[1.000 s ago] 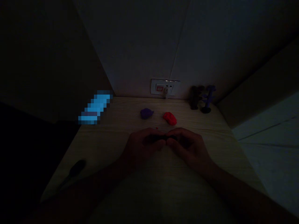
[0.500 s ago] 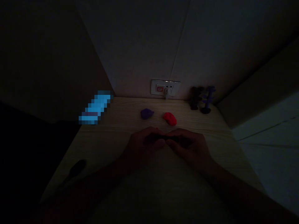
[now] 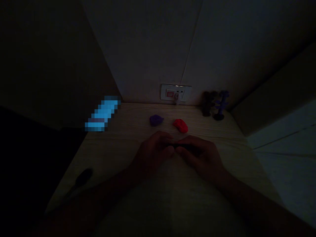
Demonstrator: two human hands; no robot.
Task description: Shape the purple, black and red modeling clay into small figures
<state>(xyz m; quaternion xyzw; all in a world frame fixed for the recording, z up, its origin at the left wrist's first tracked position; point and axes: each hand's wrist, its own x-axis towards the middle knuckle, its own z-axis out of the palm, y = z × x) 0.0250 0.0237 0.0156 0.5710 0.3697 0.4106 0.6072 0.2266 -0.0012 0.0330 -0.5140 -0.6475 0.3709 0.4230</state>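
In the dim head view, my left hand (image 3: 154, 151) and my right hand (image 3: 203, 156) meet over the middle of the wooden tabletop (image 3: 118, 148). Thumbs and fingers of both are pinched on a dark, thin piece (image 3: 184, 145) that runs between them. Its kind cannot be made out in the low light. Just beyond my fingertips lies a soft-looking red lump (image 3: 181, 125), like modelling clay. A purple lump (image 3: 156, 120) of similar size sits to its left, apart from it.
A pixelated, glowing blue rectangle (image 3: 102, 115) lies at the table's left edge. Nearer me is a dark, brush-like object (image 3: 84, 177). Two small upright figures, one brown (image 3: 206, 104) and one purple (image 3: 221, 105), stand at the back right. A wall socket (image 3: 175, 93) is behind.
The fingers of my left hand have shifted slightly around the dark piece, and the back of that hand has risen a little. My right hand is nearly still. The view has drifted slightly.
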